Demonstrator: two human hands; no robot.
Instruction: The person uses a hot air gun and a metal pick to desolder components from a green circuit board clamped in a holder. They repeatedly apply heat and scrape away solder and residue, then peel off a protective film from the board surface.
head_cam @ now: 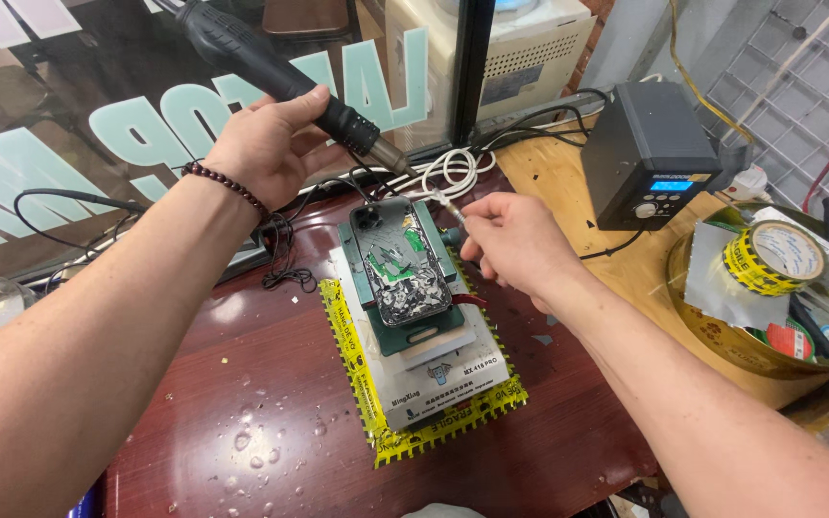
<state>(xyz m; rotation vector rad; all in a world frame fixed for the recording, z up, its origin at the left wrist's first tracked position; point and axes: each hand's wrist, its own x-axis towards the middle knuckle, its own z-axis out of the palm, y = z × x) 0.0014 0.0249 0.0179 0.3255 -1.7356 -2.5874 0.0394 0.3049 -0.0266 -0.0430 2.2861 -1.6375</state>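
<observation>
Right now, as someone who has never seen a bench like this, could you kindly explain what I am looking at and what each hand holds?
There is one picture, taken by a camera on the person's head, looking down at their own two bare hands over a dark red table.

The left hand grips a black hot-air tool, its metal tip aimed down at a phone. The phone lies with its shattered back up on a green holder, which sits on a white block edged with yellow tape.

The right hand pinches a thin metal tool near the phone's top corner.

To the right stand a dark control box with a small lit display and a bowl holding tape rolls. Water drops dot the table in front.
</observation>
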